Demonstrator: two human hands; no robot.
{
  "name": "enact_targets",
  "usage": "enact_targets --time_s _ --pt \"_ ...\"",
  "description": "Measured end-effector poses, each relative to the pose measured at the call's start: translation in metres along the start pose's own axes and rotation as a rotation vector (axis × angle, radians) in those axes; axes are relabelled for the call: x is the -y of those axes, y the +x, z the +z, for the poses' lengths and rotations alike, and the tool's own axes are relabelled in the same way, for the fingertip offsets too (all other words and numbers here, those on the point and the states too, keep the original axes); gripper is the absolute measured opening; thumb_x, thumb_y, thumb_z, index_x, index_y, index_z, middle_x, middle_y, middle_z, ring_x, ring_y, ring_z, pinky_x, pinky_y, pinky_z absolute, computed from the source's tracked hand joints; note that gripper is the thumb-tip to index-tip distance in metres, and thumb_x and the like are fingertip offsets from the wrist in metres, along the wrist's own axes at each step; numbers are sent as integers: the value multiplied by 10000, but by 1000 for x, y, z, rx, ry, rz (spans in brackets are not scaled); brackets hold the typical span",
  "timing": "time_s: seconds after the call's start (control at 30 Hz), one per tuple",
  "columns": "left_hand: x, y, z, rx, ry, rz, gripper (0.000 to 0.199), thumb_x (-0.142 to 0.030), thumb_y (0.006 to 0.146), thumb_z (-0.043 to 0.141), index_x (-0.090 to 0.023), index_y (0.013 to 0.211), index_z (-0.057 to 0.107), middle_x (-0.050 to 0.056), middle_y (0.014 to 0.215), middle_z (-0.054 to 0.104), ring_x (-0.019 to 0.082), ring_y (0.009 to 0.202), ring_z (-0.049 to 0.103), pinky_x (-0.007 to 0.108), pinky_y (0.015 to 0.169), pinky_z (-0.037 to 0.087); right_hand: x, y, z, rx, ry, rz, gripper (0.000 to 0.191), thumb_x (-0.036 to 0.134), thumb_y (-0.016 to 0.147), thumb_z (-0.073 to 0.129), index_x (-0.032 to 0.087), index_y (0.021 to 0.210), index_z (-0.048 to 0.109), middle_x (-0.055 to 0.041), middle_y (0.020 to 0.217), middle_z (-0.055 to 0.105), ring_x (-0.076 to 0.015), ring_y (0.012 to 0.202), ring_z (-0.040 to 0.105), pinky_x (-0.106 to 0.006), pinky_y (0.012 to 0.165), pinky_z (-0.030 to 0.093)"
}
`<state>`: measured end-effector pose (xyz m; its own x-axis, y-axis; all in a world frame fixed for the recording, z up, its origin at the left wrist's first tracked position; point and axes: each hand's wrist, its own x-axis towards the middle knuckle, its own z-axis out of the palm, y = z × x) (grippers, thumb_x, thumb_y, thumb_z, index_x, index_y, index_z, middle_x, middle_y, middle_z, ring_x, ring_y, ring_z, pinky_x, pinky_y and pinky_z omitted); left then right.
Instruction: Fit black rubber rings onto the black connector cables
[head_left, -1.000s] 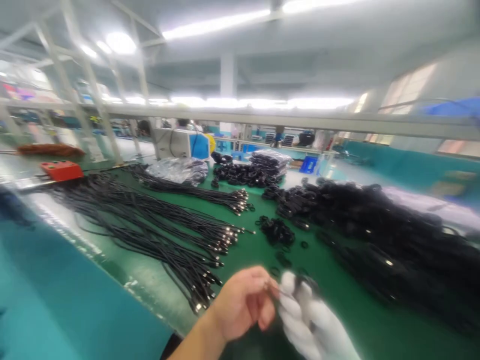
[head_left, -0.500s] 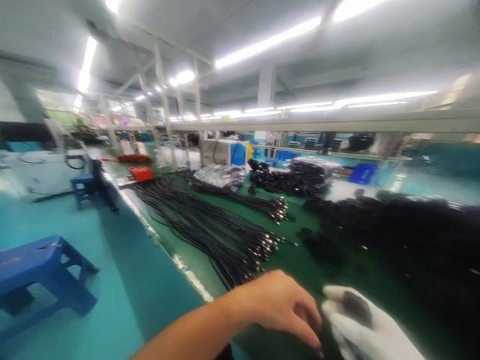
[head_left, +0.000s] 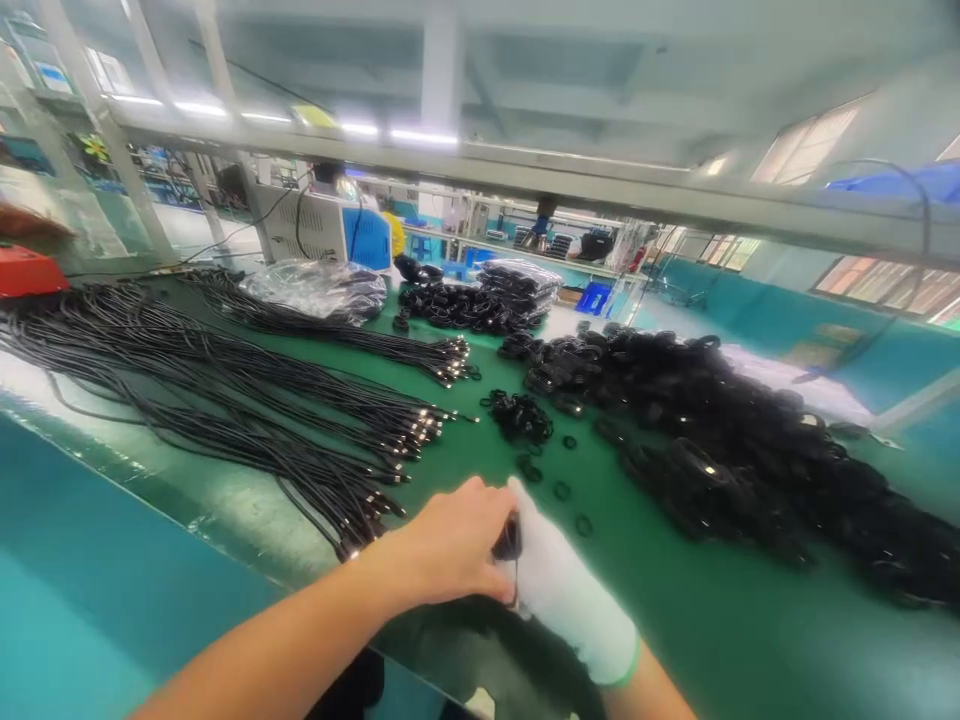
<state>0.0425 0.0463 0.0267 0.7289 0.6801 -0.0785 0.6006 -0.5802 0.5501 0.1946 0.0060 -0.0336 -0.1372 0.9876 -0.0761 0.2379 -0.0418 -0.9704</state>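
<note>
My bare left hand (head_left: 465, 540) and my right hand (head_left: 559, 585), in a white glove, meet low in the middle of the head view. Between them is a black cable (head_left: 508, 538), bunched small. The fingers of both hands are closed round it, and much of it is hidden. A small pale glint shows at its lower end by my left thumb. To the left lie long black cables (head_left: 247, 390) in bundles, their metal plugs (head_left: 420, 430) pointing toward my hands. Beyond my hands is a small pile of black rings (head_left: 521, 415), with several loose rings (head_left: 562, 490) nearer.
A large heap of coiled black cables (head_left: 697, 420) covers the right of the green table (head_left: 637, 600). Clear plastic bags (head_left: 315, 290) and a white-and-blue machine (head_left: 322, 225) stand at the back. A red box (head_left: 30, 272) sits far left. A shelf beam (head_left: 525, 175) crosses above.
My hands have come together; before, they were apart, with the dark thing in the gloved hand. The view has turned right and down, bringing more of the cable heap into sight.
</note>
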Motion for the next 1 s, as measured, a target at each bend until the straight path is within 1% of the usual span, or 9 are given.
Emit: enact_targets --time_s 0.1,0.2,0.3,0.47,0.53,0.67,0.8,0.9,1.0 --pt "8 11 -8 116 52 -31 405 -416 564 725 -196 878 596 17 800 597 206 716 555 244 524 373 6 -2 1 -64 -182 13 1011 131 598 645 105 1449 100 -80 894 668 -236 815 630 -372 730 521" --pt "24 21 -17 262 -121 -35 257 -373 643 653 -189 820 630 -1 754 636 166 640 569 222 502 376 13 -3 1 -149 -247 22 756 167 630 643 177 1344 396 -77 1001 653 -232 882 626 -375 804 504" --pt "32 24 -14 183 -230 3 175 -235 758 483 -200 753 654 -20 748 670 147 683 591 220 588 404 20 -4 -3 -231 -188 -16 370 218 671 648 201 1036 593 -50 928 642 -196 792 613 -309 658 521" --pt "23 13 2 226 -224 -124 197 -136 697 456 -178 605 625 5 608 650 168 613 587 267 584 418 25 -13 -13 186 437 14 439 91 541 702 221 936 565 -79 1338 428 -83 569 559 -191 359 404" --pt "19 7 -1 257 -330 -157 187 -178 730 458 -163 626 612 13 612 648 150 548 579 255 528 437 20 -13 -14 302 622 -24 486 100 538 716 227 976 548 -84 1246 521 -60 476 536 -182 346 374" --pt "15 4 -13 90 -909 -169 124 -230 748 555 -127 811 578 29 705 651 125 578 606 256 575 511 7 -8 -9 385 771 -163 543 200 650 702 211 1136 459 19 615 628 -79 387 493 -160 379 325" --pt "11 8 -11 -65 -1206 -128 171 -120 694 606 -122 858 559 22 763 628 122 664 615 272 662 519 5 -6 -5 323 770 -180 551 191 680 664 203 1177 425 20 591 621 -87 418 503 -170 416 342" --pt "8 9 -7 -187 -1122 -60 167 -110 737 559 -137 901 575 28 867 620 137 781 610 288 751 504 11 -7 -7 257 710 -165 536 170 685 635 201 1179 429 30 598 606 -81 423 491 -179 427 355" --pt "2 6 -6 -307 -700 25 262 -115 765 532 -190 1000 619 24 985 617 161 913 572 300 836 461 17 -9 -10 221 572 -65 467 119 669 617 182 1112 484 42 584 587 -76 411 478 -182 418 355"
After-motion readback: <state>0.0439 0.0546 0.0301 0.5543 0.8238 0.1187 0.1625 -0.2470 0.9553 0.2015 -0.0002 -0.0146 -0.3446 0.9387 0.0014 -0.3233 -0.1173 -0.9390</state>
